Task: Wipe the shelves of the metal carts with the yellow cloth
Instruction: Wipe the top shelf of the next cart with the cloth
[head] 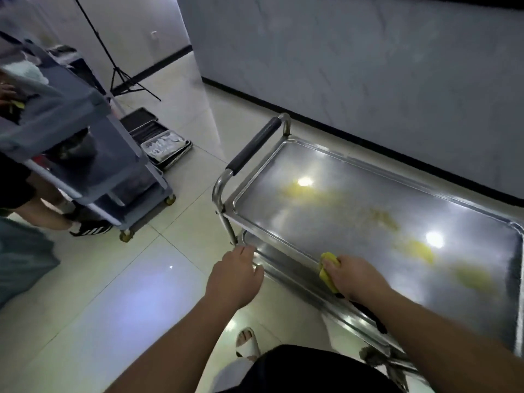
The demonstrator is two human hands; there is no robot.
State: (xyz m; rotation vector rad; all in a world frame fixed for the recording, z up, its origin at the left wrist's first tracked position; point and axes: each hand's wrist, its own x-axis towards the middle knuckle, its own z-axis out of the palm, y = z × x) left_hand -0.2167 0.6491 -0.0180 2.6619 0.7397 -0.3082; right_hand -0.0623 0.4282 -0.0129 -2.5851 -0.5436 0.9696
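"So, where was the little bunched-up yellow cloth [329, 272]?"

"It was in the right hand [355, 276]. The fingers were curled round it and held it tight. The cloth sat on the near rim of the top shelf [354, 199] of the shiny steel cart with the black padded handle [256, 144]."

"And the left hand [236, 275]?"

"That one held nothing. Its fingers were loose and a bit spread, and they reached toward the near corner of the cart, by the edge of the lower shelf [286, 268]. I could not tell if the tips touched the metal."

"Was the top shelf clean?"

"No, I would say not. Yellow smears [419, 249] lay across it, some near the middle and some more to the right. Two bright lamp spots shone on it too. The cloth was at the edge, well apart from most of the smears, so I think the wiping had hardly begun there."

"What about the lower shelf?"

"Only a thin strip of it showed under the top one. I could not tell if it was clean or dirty."

"Were there more carts?"

"Yes, a tall grey cart with small wheels [85, 154] stood to the left, and another person's legs showed beside it. Some flat metal trays [166, 146] lay stacked on the pale tiled floor [113, 293] behind it. So I judged a lot was left: the smears on top, then the shelf below."
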